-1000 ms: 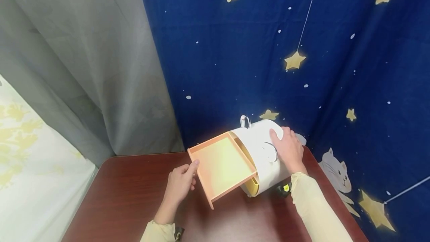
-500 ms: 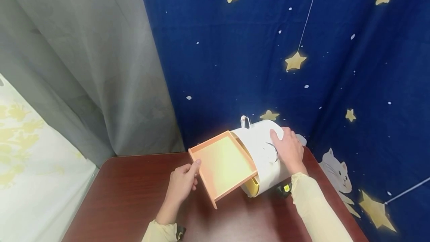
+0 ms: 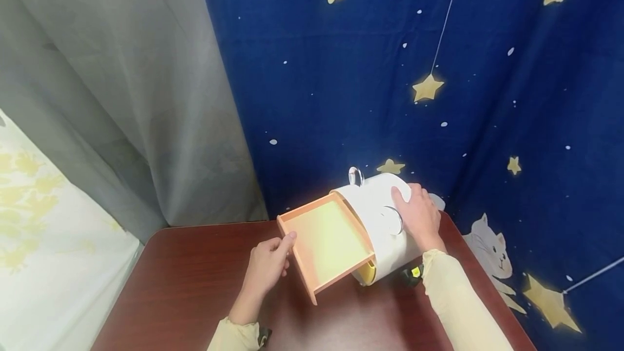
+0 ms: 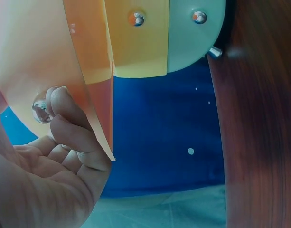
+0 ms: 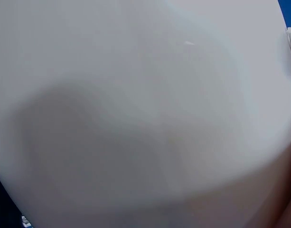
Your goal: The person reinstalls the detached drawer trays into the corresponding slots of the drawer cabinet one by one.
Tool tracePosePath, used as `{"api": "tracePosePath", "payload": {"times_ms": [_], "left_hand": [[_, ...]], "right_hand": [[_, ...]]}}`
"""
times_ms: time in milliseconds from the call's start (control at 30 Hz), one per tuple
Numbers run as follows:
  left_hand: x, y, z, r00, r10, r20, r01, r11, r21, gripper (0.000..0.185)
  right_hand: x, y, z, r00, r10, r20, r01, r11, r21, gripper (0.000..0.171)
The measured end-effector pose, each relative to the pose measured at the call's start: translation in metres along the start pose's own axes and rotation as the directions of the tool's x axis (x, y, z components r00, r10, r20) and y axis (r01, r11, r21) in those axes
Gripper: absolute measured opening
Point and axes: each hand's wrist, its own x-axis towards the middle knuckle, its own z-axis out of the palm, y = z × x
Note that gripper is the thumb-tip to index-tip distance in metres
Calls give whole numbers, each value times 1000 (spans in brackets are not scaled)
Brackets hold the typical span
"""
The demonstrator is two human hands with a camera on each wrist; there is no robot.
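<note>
A white drawer cabinet (image 3: 368,202) with rounded sides stands on the table. Its peach-orange top drawer (image 3: 324,240) is pulled well out to the left, with nothing inside. My left hand (image 3: 265,267) holds this drawer's front panel: the thumb lies over the upper rim, while the fingers curl at the round silver knob (image 4: 41,111). Below it, a yellow drawer (image 4: 140,47) and a green drawer (image 4: 192,40) sit in the cabinet. My right hand (image 3: 420,215) grips the cabinet's top toward its far right end, fingertips hidden. White casing (image 5: 136,85) fills most of the right wrist view.
Two shiny rings (image 3: 356,176) stick up from the cabinet's top. The dark red-brown table (image 3: 195,275) reaches to a blue star-patterned curtain (image 3: 312,96) and a grey curtain (image 3: 122,96). The cabinet stands near the table's back right corner.
My left hand and the peach-orange drawer have shifted slightly right, the drawer sliding a little into the cabinet. The right hand and the cabinet stay in place.
</note>
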Motion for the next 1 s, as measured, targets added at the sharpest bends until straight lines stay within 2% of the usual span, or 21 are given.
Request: {"api": "tracePosePath", "payload": {"times_ms": [333,600,833,1000], "left_hand": [[0,3,7,1000,-13,27,14,1000,-22,71],[-3,4,13,996,-11,84,15,999,-43,69],[-7,4,14,991,21,129,-13,998,-65,66],[-11,6,14,987,61,148,-48,995,-91,54]], "right_hand": [[-3,-1,-2,1000,8,15,-8,1000,-2,89],[-6,-1,-4,1000,10,14,-10,1000,-1,88],[-7,-1,-5,1000,13,14,-13,1000,-8,88],[-7,-2,-6,1000,15,16,-14,1000,-9,87]]}}
